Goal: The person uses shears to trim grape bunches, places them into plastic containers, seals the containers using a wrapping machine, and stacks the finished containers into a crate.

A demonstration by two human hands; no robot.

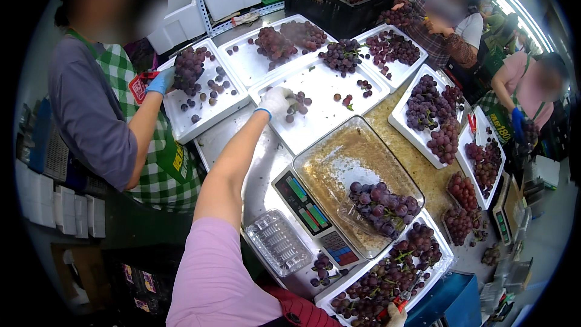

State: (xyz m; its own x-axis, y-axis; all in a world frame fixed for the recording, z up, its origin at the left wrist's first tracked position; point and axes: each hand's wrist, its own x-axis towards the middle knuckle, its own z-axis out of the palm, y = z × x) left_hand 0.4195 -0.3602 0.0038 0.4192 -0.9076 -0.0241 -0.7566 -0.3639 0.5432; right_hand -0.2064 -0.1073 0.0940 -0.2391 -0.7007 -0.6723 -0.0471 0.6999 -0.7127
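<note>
The person's gloved left hand (276, 101) reaches onto the white tray (327, 109) near its left edge, fingers curled over loose dark grapes (299, 104); whether it grips any cannot be told. The right hand (396, 316) barely shows beside red scissors (396, 301), its grip hidden.

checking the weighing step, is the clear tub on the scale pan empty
No, the clear tub on the scale pan holds a bunch of dark red grapes.
</note>
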